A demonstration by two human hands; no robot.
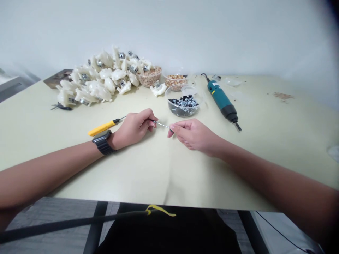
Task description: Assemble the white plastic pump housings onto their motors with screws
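Note:
A thin metal rod (162,125) spans the gap between my two hands, just above the table. My left hand (137,125), with a black watch at the wrist, pinches the rod's left end, where a small dark part shows. The right end is between the thumb and fingers of my right hand (192,134), with another small dark bit at the fingertips. What the dark parts are is too small to tell. Beside my left wrist lies a yellow-handled screwdriver (103,127). Behind my hands stands a clear round tub (182,111) of small black and silvery pieces.
Many cream plastic figures with metal parts (99,90) are heaped at the back left, with dark pliers (63,106) in front. Two more tubs hold beige pieces (150,77) and brown-orange pieces (175,81). A teal power tool (222,100) with a bit lies right of the tubs.

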